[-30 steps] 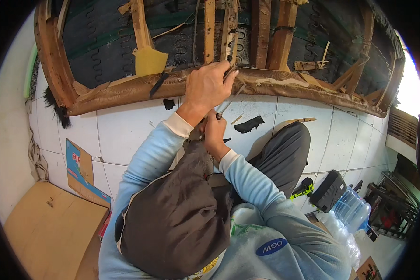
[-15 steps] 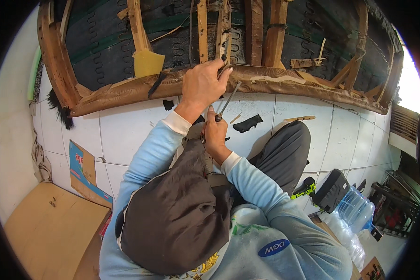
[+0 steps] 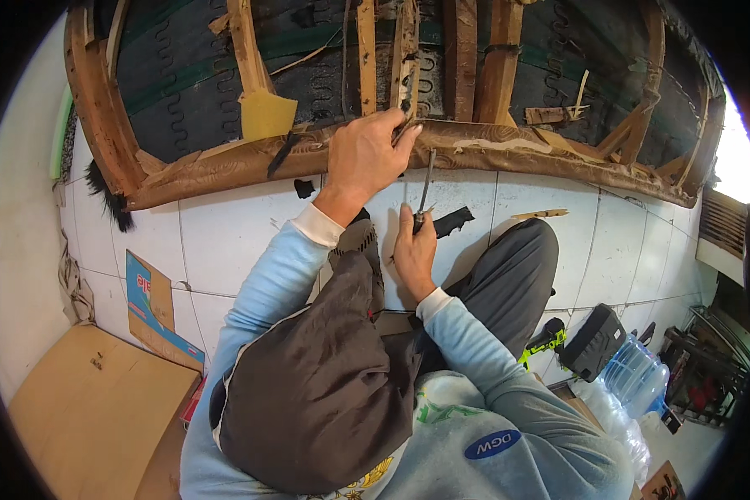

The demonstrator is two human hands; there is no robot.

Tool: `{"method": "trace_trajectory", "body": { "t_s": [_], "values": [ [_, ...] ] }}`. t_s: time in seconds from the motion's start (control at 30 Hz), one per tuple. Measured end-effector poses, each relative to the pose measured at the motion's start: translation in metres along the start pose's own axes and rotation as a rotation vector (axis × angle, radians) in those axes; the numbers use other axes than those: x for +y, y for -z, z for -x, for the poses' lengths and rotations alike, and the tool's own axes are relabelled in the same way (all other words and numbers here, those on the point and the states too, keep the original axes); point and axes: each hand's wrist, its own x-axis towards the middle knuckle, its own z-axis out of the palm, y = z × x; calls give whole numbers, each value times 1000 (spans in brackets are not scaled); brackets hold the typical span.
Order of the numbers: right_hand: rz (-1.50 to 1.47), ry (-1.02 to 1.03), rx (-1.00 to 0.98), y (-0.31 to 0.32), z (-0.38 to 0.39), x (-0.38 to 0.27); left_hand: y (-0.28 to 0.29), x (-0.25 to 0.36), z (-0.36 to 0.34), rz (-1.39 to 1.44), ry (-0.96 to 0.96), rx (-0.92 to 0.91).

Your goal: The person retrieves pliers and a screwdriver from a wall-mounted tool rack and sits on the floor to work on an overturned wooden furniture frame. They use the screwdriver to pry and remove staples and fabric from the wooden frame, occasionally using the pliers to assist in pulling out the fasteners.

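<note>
An upturned sofa frame (image 3: 496,75) of bare wood and springs spans the top of the head view, its near rail wrapped in brown patterned fabric (image 3: 233,171). My left hand (image 3: 365,162) is closed over the top of that rail, thumb and fingers pinching the fabric's edge; its fingertips are partly hidden. In my right hand (image 3: 415,250), lower and a little to the right, is a screwdriver (image 3: 427,179) gripped by its dark handle. The shaft points up and away, its tip at the front face of the rail; I cannot tell whether it touches.
Black scraps (image 3: 454,222) and a wood splinter (image 3: 540,214) lie on the white tiles. A yellow foam piece (image 3: 268,115) hangs on the frame. Cardboard (image 3: 92,400) lies at left. A black case (image 3: 592,340) and a clear water bottle (image 3: 633,379) stand at right.
My right hand has moved right and slightly down with the screwdriver, whose shaft now stands more upright. My left hand stays on the rail. The view has shifted slightly.
</note>
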Motion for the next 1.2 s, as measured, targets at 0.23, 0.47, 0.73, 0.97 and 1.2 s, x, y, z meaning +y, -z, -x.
{"method": "trace_trajectory", "body": {
  "t_s": [0.23, 0.47, 0.73, 0.97, 1.2],
  "values": [
    [-262, -259, -379, 17, -31, 14, -7, -5, -1, -25, -79, 85],
    [-1029, -569, -1108, 56, -23, -2, -4, -5, 0, -22, -60, 80],
    [-238, -84, -307, 41, -16, 0, 1, 1, 1, -27, -9, -3],
    [-746, -636, -889, 64, -30, -20, -2, 1, 1, 0, -52, 77],
    [-1617, -359, -1198, 96, -38, -67, -2, 2, 8, -57, -47, 85]
  ]
}}
